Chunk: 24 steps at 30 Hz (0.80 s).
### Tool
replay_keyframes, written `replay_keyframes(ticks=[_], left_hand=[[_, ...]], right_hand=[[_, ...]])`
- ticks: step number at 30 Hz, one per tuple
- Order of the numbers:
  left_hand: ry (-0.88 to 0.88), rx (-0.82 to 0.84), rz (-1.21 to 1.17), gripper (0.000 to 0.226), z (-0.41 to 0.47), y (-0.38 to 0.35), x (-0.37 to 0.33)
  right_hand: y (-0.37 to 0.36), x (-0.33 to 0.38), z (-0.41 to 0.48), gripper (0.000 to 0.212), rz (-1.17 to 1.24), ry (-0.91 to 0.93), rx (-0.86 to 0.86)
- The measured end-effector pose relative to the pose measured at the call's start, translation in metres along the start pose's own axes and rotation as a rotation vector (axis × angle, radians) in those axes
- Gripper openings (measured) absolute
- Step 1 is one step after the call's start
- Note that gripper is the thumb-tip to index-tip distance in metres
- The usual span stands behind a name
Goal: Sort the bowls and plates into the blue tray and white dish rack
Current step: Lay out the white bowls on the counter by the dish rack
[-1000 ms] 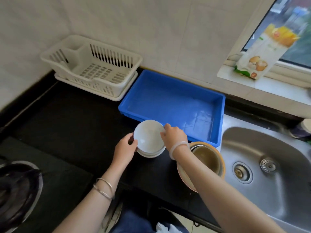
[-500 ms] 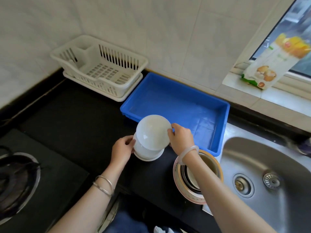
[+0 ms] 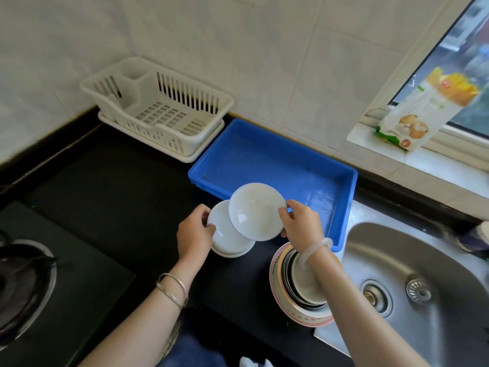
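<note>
Head view: the right hand pinches the rim of a white plate, held tilted just above the white stack on the black counter; the left hand grips that stack's left edge; behind them, the blue tray sits beside the white dish rack; nested bowls stand by the sink.

The blue tray lies open from above. A lifted white plate hangs at its near rim, a plate stack just before it, a bowl stack before its near right corner. Bare table lies left of the tray, the white dish rack at its far left corner.
</note>
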<state>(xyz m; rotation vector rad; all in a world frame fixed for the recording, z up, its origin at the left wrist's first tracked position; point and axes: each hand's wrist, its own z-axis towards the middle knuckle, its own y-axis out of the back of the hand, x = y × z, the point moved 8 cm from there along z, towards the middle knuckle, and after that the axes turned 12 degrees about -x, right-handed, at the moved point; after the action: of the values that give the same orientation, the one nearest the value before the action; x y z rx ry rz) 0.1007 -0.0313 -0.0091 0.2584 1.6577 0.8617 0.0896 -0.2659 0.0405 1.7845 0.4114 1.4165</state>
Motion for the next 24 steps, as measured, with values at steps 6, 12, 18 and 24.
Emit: replay_keyframes(ticks=[6,12,18,24], left_hand=[[0.156,0.070,-0.249,0.027,0.024,0.018,-0.002],[0.323,0.068,-0.467,0.031,0.065,0.067,0.008],[0.476,-0.083,-0.576,0.027,0.113,0.122,0.068],[0.630,-0.266,-0.643,0.027,0.163,0.155,0.144]], right_hand=[[0.009,0.038,0.006,0.019,0.116,0.040,0.000],[0.002,0.112,0.021,0.016,0.240,0.144,0.108],[-0.074,0.172,0.054,0.012,0.187,0.145,0.299],[-0.185,0.211,0.080,0.028,0.213,0.041,0.439]])
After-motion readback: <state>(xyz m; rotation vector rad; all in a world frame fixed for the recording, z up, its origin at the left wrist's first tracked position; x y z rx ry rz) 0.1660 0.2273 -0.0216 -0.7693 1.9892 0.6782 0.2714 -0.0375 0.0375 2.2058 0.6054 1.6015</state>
